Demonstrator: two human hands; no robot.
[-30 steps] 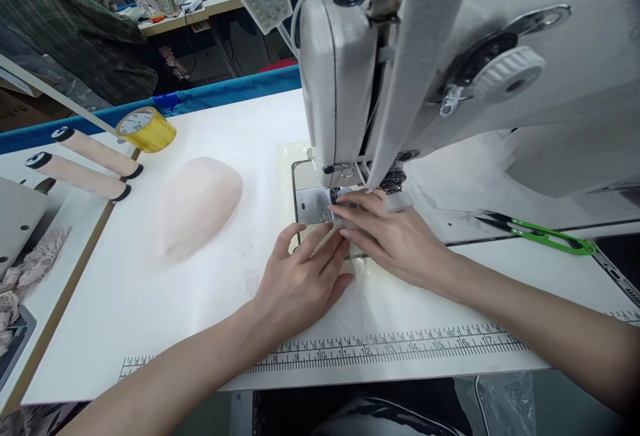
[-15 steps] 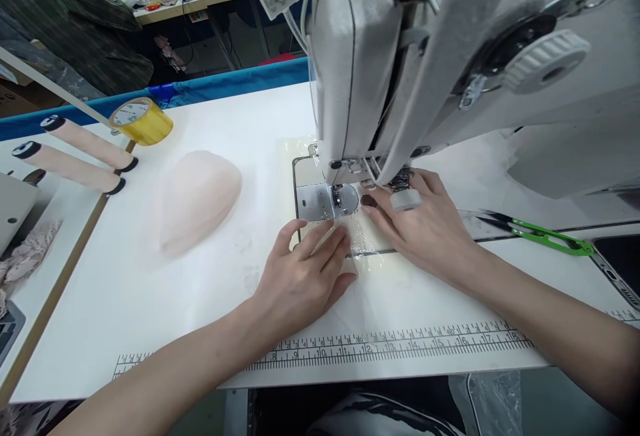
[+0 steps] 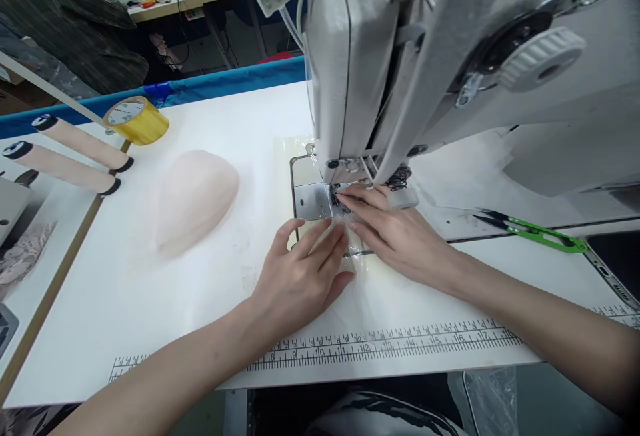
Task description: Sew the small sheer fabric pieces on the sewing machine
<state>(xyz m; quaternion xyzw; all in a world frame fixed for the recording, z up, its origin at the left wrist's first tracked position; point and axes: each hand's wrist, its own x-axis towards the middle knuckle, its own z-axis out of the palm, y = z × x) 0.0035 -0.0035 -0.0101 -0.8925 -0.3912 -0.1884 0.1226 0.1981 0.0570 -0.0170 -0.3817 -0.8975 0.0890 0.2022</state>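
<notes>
My left hand (image 3: 303, 279) lies palm down just in front of the sewing machine's metal needle plate (image 3: 313, 201), fingers stretched and a little apart. Under its fingertips is a thin sheer material, hard to make out against the white table. My right hand (image 3: 395, 226) reaches in from the right beneath the sewing machine head (image 3: 345, 76). Its extended fingertips are at the presser foot (image 3: 335, 194), partly covering it; its thumb sits lower, apart from them. Whether those fingers touch a thread or the sheer material cannot be seen.
A pale pink moulded cup (image 3: 200, 199) lies left on the white table. Beyond it are a yellow tape roll (image 3: 137, 121) and two thread spools (image 3: 63, 168). Green-handled thread snips (image 3: 543, 234) and a phone (image 3: 617, 263) lie right. A printed ruler (image 3: 350, 349) runs along the front edge.
My right hand has moved left, from beside the round bobbin cover to the presser foot, its fingers straightening. My left hand stays in place. The view has shifted slightly.
</notes>
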